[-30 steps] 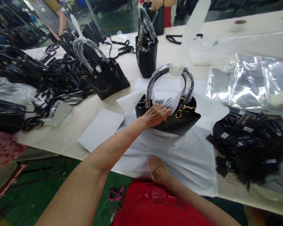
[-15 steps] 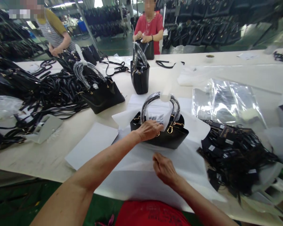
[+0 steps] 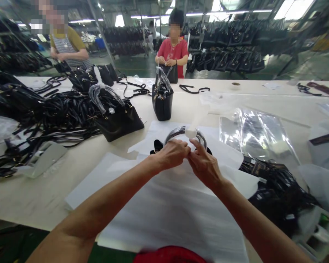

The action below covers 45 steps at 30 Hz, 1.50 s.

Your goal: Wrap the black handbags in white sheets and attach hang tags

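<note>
In front of me stands a black handbag point(image 3: 157, 145), its looped handles point(image 3: 177, 131) wrapped in clear plastic. A large sheet of white tissue paper point(image 3: 178, 204) is drawn up over the bag's near side and hides most of it. My left hand point(image 3: 173, 152) has its fingers closed on the paper's upper edge, just below the handles. Beside it, almost touching, my right hand point(image 3: 204, 160) pinches the same edge, with the index finger raised towards the handles. A whitish strip point(image 3: 191, 130) sticks up at the top of the handles.
Two finished-looking black handbags point(image 3: 120, 122) point(image 3: 163, 104) stand beyond, left of a pile of clear plastic sheets point(image 3: 259, 131). Black tags point(image 3: 279, 186) and a tape dispenser point(image 3: 318, 233) lie at right; black straps point(image 3: 63, 109) heap at left. Two people point(image 3: 172, 51) point(image 3: 70, 47) work across the table.
My right hand has risen from the table paper to the bag, bringing the tissue paper up over its front. My left hand has moved from the bag's front to the paper's edge.
</note>
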Motion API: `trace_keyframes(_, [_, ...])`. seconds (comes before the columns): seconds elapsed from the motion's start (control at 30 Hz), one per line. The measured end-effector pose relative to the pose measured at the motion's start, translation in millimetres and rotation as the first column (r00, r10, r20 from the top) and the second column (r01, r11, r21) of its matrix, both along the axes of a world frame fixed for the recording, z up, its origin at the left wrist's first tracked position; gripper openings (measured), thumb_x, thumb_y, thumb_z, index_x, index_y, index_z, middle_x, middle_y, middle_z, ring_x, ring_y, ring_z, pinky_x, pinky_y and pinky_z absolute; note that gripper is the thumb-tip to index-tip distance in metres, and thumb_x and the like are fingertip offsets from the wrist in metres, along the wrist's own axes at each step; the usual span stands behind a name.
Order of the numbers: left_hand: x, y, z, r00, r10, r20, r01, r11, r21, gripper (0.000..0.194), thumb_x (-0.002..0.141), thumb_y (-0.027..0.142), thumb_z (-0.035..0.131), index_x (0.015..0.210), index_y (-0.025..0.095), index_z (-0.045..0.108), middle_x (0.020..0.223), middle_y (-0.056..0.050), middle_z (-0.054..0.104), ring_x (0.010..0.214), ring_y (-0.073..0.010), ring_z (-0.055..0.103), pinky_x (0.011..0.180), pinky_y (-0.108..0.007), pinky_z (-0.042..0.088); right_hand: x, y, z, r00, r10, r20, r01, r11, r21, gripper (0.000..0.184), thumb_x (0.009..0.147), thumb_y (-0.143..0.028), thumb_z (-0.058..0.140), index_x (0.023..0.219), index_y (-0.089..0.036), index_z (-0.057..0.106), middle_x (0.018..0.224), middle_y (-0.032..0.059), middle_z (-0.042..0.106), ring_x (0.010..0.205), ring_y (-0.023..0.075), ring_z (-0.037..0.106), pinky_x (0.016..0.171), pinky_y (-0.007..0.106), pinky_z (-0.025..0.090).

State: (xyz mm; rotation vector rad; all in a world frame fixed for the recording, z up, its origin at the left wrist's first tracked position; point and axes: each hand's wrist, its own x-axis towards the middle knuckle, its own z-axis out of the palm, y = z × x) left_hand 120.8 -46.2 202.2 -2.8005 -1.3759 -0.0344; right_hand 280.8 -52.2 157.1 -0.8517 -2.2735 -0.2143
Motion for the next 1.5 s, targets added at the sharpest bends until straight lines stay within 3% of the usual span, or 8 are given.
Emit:
trace_keyframes(0.2, [-3.2, -25.2, 0.8, 0.998, 0.014, 0.068, -0.038, 0.931, 0.363, 0.021, 0.087, 0.007, 0.041, 0.098, 0.005, 0.059, 0.088, -0.013, 0.063, 0.086, -0.0251, 0.06, 0.073, -0.037, 0.049, -6.1, 22.5, 4.9, 0.99, 0.072, 0.119, -0.048, 0.98, -0.195, 0.015, 0.089, -0.012, 0.046, 0.086, -0.017, 0.061, 0.075, 0.0036, 0.063, 0.065, 0.0131, 0.057, 0.057, 0.021, 0.039])
trace_keyframes(0.37, [5.8, -65.4, -64.4, 0.969, -0.13, 0.209, 0.013, 0.875, 0.483, 0.032, 0.088, 0.01, 0.041, 0.117, 0.005, 0.052, 0.115, -0.017, 0.059, 0.115, -0.0272, 0.05, 0.093, -0.039, 0.042, -11.7, 32.8, 12.0, 0.996, 0.068, 0.063, -0.05, 0.965, -0.256, 0.01, 0.084, -0.011, 0.052, 0.079, -0.018, 0.057, 0.078, 0.004, 0.063, 0.073, 0.0156, 0.059, 0.065, 0.024, 0.045])
trace_keyframes(0.57, [7.2, -49.9, -129.5, 0.98, 0.133, 0.146, -0.179, 0.911, 0.372, 0.063, 0.089, 0.033, 0.049, 0.14, 0.004, 0.026, 0.143, -0.02, 0.036, 0.135, -0.0318, 0.028, 0.105, -0.045, 0.031, -16.8, 40.5, 18.6, 0.998, 0.046, 0.048, -0.03, 0.958, -0.287, 0.029, 0.075, -0.01, 0.057, 0.104, -0.015, 0.057, 0.094, 0.0096, 0.065, 0.082, 0.0207, 0.062, 0.073, 0.031, 0.05])
trace_keyframes(0.73, [9.8, -30.0, -115.4, 0.972, 0.199, 0.123, -0.223, 0.949, 0.224, 0.079, 0.085, 0.04, 0.056, 0.141, 0.002, 0.017, 0.144, -0.021, 0.034, 0.134, -0.0295, 0.03, 0.107, -0.041, 0.029, -23.9, 52.0, 27.3, 0.971, -0.165, 0.175, 0.208, 0.943, -0.261, 0.036, 0.077, -0.01, 0.056, 0.114, -0.009, 0.055, 0.1, 0.0165, 0.065, 0.09, 0.0273, 0.061, 0.074, 0.036, 0.048])
trace_keyframes(0.87, [18.0, -14.2, -99.1, 0.966, 0.216, 0.14, -0.225, 0.973, 0.054, 0.071, 0.079, 0.033, 0.064, 0.134, 0.001, 0.031, 0.137, -0.021, 0.042, 0.13, -0.0282, 0.037, 0.108, -0.037, 0.031, -26.3, 57.3, 29.1, 0.937, -0.228, 0.266, 0.29, 0.93, -0.224, 0.013, 0.083, -0.014, 0.053, 0.09, -0.013, 0.064, 0.087, 0.0125, 0.064, 0.08, 0.0243, 0.059, 0.067, 0.032, 0.045])
trace_keyframes(1.2, [16.2, 8.7, -97.1, 0.932, 0.2, 0.303, -0.173, 0.978, -0.113, 0.082, 0.067, 0.029, 0.075, 0.132, 0.007, 0.029, 0.138, -0.02, 0.039, 0.13, -0.0297, 0.035, 0.107, -0.041, 0.035, -16.5, 50.9, 16.1, 0.947, 0.062, 0.315, -0.091, 0.993, 0.077, 0.02, 0.088, -0.007, 0.046, 0.079, -0.016, 0.061, 0.069, 0.0029, 0.058, 0.077, 0.0184, 0.051, 0.086, 0.033, 0.035])
trace_keyframes(1.33, [13.1, 14.9, -99.0, 0.949, 0.164, 0.27, -0.142, 0.985, -0.098, 0.054, 0.07, 0.027, 0.071, 0.114, 0.005, 0.048, 0.115, -0.019, 0.057, 0.114, -0.03, 0.051, 0.1, -0.043, 0.041, -9.3, 37.6, 1.6, 0.962, 0.074, 0.264, -0.092, 0.994, 0.057, 0.021, 0.088, -0.007, 0.044, 0.078, -0.016, 0.06, 0.064, 0.0022, 0.054, 0.064, 0.0172, 0.047, 0.065, 0.028, 0.034])
trace_keyframes(1.5, [1.7, 12.7, -106.1, 0.966, 0.021, 0.257, -0.01, 0.999, -0.046, 0.024, 0.086, 0.013, 0.05, 0.108, 0.005, 0.055, 0.116, -0.018, 0.06, 0.112, -0.024, 0.054, 0.098, -0.036, 0.042, -1.3, 14.8, -26.5, 0.981, 0.142, 0.132, -0.138, 0.99, -0.043, 0.019, 0.091, -0.01, 0.041, 0.088, -0.016, 0.059, 0.071, 0.0032, 0.059, 0.069, 0.0166, 0.051, 0.071, 0.027, 0.039])
